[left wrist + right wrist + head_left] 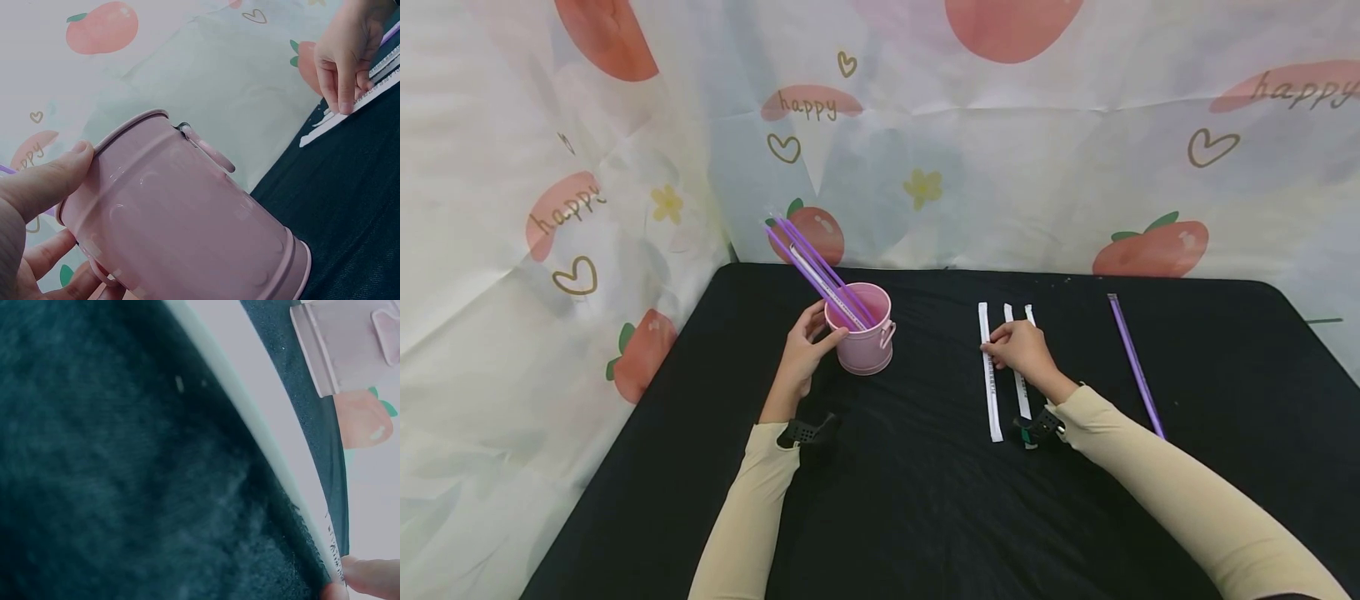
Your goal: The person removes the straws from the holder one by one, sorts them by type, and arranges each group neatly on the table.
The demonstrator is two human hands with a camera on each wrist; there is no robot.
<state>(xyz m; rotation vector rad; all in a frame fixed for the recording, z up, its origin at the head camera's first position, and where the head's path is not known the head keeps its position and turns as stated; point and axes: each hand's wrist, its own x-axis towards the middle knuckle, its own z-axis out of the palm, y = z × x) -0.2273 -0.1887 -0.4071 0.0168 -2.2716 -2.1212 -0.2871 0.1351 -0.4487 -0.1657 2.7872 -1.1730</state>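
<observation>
My left hand (800, 354) holds a small pink metal bucket (867, 355) by its rim, thumb on the near side and fingers around the left. Several purple straws in clear wrappers (814, 260) lean out of the bucket to the upper left, with a white strip among them. My right hand (1024, 348) pinches the leftmost white paper-wrapped straw (992, 408) between thumb and fingertips. In the right wrist view that straw (269, 406) runs diagonally to the pinching fingertips (369, 575). Two more white wrapped straws (1022, 392) lie partly hidden under the right hand.
A single purple straw (1131, 354) lies on the black tablecloth (910, 500) to the right, its near end hidden by the right sleeve. A printed white curtain (1000, 183) stands behind the table and along its left side.
</observation>
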